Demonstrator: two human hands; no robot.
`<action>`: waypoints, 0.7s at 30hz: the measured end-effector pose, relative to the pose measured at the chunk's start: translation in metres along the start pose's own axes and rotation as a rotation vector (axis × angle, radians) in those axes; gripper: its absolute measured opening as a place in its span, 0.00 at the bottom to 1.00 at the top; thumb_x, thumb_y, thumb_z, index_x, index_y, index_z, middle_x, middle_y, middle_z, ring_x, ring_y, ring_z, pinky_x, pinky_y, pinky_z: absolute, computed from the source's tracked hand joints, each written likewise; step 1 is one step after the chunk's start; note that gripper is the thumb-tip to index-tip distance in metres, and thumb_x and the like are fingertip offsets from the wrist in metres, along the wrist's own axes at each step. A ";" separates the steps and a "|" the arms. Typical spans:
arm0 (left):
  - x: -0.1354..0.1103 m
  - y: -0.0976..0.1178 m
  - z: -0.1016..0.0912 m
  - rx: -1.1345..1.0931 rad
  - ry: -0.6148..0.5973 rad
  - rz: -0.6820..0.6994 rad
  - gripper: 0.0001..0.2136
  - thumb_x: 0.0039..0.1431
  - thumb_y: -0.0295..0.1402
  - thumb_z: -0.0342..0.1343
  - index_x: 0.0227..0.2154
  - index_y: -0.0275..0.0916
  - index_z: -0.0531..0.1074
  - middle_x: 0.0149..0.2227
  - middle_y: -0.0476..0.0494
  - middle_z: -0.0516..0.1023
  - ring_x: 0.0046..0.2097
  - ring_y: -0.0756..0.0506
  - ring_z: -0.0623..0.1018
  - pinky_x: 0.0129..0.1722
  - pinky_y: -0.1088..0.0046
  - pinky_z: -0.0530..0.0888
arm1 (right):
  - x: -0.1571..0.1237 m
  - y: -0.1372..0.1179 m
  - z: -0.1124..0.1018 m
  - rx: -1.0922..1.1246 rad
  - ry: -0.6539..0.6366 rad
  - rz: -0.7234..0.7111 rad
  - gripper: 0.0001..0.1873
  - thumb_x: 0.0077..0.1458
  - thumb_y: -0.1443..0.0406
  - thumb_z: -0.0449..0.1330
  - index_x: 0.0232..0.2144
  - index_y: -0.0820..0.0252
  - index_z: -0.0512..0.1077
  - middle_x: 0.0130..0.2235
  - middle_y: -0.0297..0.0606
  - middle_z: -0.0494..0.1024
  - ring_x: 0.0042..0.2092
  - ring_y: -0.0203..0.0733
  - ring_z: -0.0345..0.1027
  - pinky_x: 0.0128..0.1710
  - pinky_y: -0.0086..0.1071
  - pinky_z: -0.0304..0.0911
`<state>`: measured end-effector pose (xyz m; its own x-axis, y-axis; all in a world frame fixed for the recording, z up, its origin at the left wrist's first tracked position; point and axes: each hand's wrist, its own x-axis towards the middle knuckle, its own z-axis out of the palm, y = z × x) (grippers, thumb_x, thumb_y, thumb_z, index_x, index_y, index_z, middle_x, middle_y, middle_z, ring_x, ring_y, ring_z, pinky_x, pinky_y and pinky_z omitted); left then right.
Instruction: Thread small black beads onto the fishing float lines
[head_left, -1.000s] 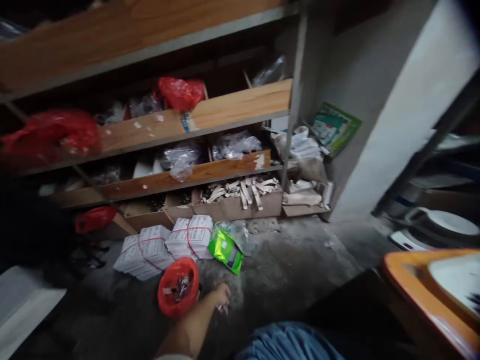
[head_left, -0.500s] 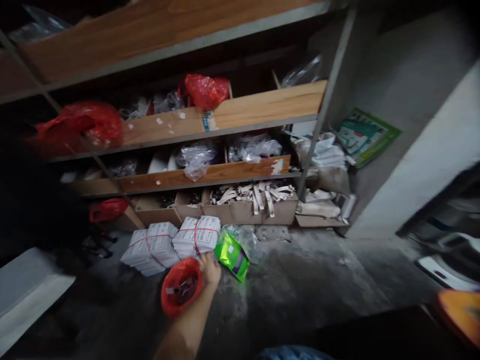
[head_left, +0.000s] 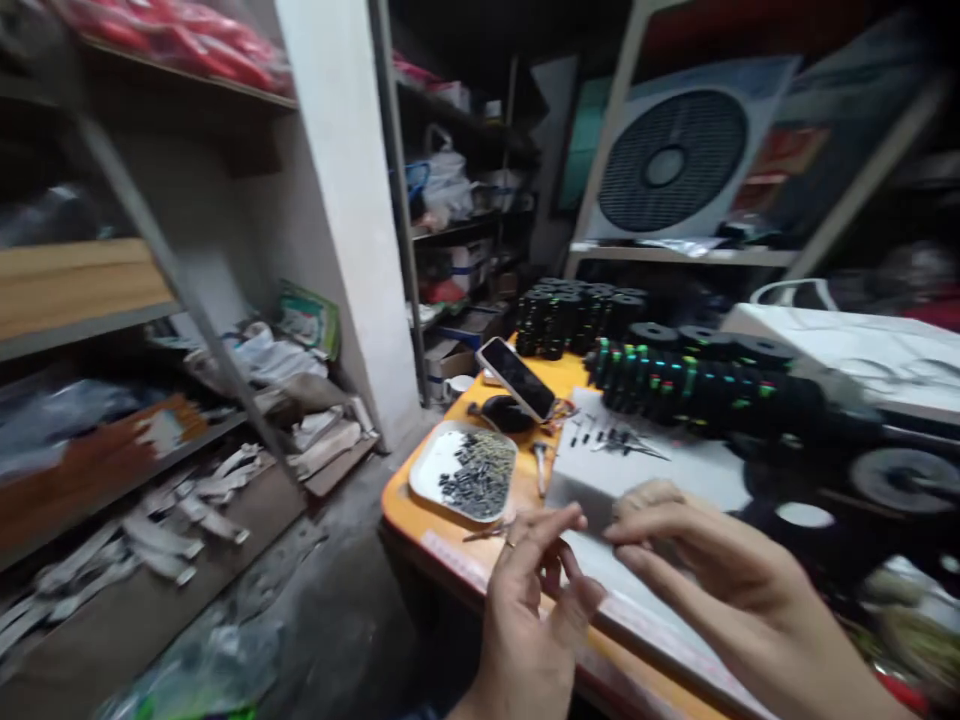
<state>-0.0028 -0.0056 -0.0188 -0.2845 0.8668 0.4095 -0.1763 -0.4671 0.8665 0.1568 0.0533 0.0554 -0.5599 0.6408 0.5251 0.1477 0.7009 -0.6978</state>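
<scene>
My left hand [head_left: 532, 600] is raised over the table's front edge with its fingers loosely bent and apart, and I see nothing in it. Facing it, my right hand [head_left: 712, 565] reaches in from the right, fingers stretched out and thumb tip close to the index finger; no held thing shows. A small gap separates the two hands. Beyond them a white tray [head_left: 431, 465] holds many small dark and yellowish pieces. A white sheet [head_left: 675, 465] with several small dark parts on it lies under and behind my hands.
The orange table [head_left: 401, 490] also bears a leaning phone [head_left: 517, 378], a small hammer-like tool [head_left: 540, 468] and stacks of black discs [head_left: 559, 320]. Left of it stand a white pillar [head_left: 330, 200] and a shelf with pale straps [head_left: 161, 535]. A fan [head_left: 667, 165] is behind.
My view has swung right from the low shelves to the table. The hand at the red bag and green packet has left the floor; both hands now show above the table.
</scene>
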 end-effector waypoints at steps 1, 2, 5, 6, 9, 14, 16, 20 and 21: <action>0.005 -0.003 0.010 -0.104 0.058 -0.030 0.13 0.61 0.40 0.63 0.49 0.52 0.80 0.48 0.45 0.76 0.37 0.49 0.75 0.40 0.74 0.73 | 0.003 -0.001 0.001 0.015 0.020 0.004 0.05 0.63 0.68 0.61 0.38 0.51 0.75 0.34 0.36 0.77 0.36 0.42 0.74 0.34 0.31 0.71; 0.008 -0.006 0.017 -0.187 0.103 -0.027 0.08 0.61 0.40 0.63 0.43 0.52 0.82 0.46 0.47 0.77 0.35 0.51 0.74 0.38 0.77 0.73 | 0.004 -0.001 0.002 0.027 0.018 0.026 0.05 0.64 0.68 0.60 0.37 0.52 0.75 0.34 0.35 0.77 0.36 0.40 0.74 0.35 0.31 0.71; 0.012 -0.006 0.031 -0.384 0.121 -0.010 0.05 0.60 0.40 0.64 0.32 0.49 0.83 0.38 0.52 0.81 0.24 0.58 0.69 0.29 0.84 0.70 | 0.004 0.002 0.004 0.058 0.017 0.049 0.06 0.64 0.70 0.59 0.35 0.57 0.75 0.33 0.36 0.77 0.35 0.39 0.73 0.35 0.31 0.69; 0.012 -0.004 0.034 -0.446 0.104 -0.041 0.05 0.60 0.40 0.64 0.31 0.48 0.82 0.34 0.53 0.81 0.21 0.59 0.67 0.25 0.85 0.68 | 0.002 0.004 0.003 0.062 0.016 0.045 0.06 0.64 0.70 0.58 0.35 0.58 0.75 0.33 0.36 0.76 0.35 0.39 0.72 0.35 0.31 0.68; 0.014 0.005 0.036 -0.542 0.083 -0.159 0.06 0.59 0.40 0.65 0.30 0.46 0.80 0.26 0.55 0.81 0.17 0.60 0.66 0.19 0.88 0.64 | -0.002 0.008 -0.001 0.063 0.005 0.023 0.07 0.63 0.72 0.58 0.35 0.60 0.75 0.32 0.36 0.75 0.34 0.37 0.70 0.33 0.29 0.66; 0.021 -0.002 0.033 -0.487 0.131 -0.276 0.11 0.59 0.38 0.66 0.45 0.50 0.80 0.34 0.48 0.82 0.22 0.55 0.73 0.22 0.83 0.70 | -0.001 0.012 -0.007 0.119 0.005 0.066 0.06 0.62 0.73 0.59 0.36 0.60 0.75 0.34 0.36 0.75 0.35 0.36 0.69 0.36 0.29 0.66; 0.022 -0.011 0.035 -0.420 0.146 -0.302 0.23 0.52 0.37 0.71 0.52 0.51 0.77 0.33 0.46 0.80 0.28 0.49 0.76 0.28 0.76 0.76 | 0.001 0.014 -0.008 0.148 0.026 0.085 0.06 0.62 0.72 0.59 0.36 0.60 0.75 0.34 0.36 0.76 0.36 0.37 0.70 0.37 0.30 0.67; 0.019 -0.017 0.041 -0.218 0.176 -0.089 0.08 0.51 0.40 0.71 0.35 0.51 0.84 0.43 0.46 0.78 0.28 0.51 0.73 0.31 0.74 0.78 | 0.004 0.015 -0.009 0.155 0.048 0.086 0.07 0.60 0.74 0.58 0.34 0.62 0.76 0.33 0.38 0.77 0.35 0.37 0.70 0.36 0.29 0.68; 0.018 -0.014 0.042 -0.213 0.170 -0.064 0.03 0.53 0.40 0.69 0.31 0.51 0.83 0.43 0.49 0.78 0.25 0.53 0.71 0.30 0.75 0.78 | 0.004 0.015 -0.009 0.148 0.046 0.083 0.07 0.60 0.74 0.58 0.34 0.62 0.75 0.33 0.38 0.77 0.35 0.36 0.70 0.35 0.29 0.68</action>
<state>0.0341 0.0243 -0.0116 -0.4169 0.8625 0.2868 -0.3881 -0.4542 0.8019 0.1639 0.0691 0.0517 -0.5123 0.7109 0.4819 0.0683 0.5931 -0.8023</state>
